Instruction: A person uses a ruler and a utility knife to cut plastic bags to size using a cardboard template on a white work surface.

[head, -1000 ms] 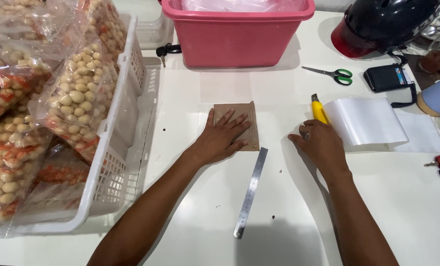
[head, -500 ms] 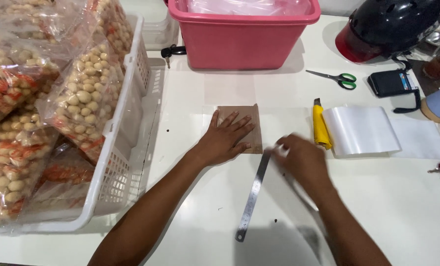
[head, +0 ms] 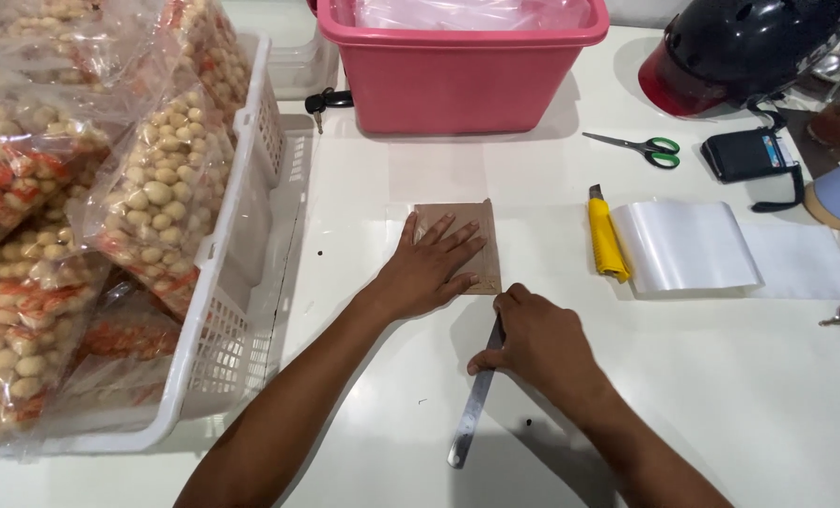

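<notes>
While your left hand [head: 429, 268] lies flat with fingers spread wide on the brown card [head: 467, 246], pinning it to the white bench [head: 363, 376], your right hand [head: 537, 343] curls its fingers around the top of the steel ruler [head: 472, 414]. Card sits mid-bench, just beyond the ruler's far end, likely so the edge stays put under pressure. Ruler runs near-left from your grip, flat on the bench. Right of the card: yellow cutter [head: 606, 240], then clear plastic sheets [head: 688, 246]. Scissors [head: 641, 148] farther off. Pink tub [head: 457, 66] at the far side. White basket [head: 241, 254] of bagged snacks [head: 62, 207] on the left.
</notes>
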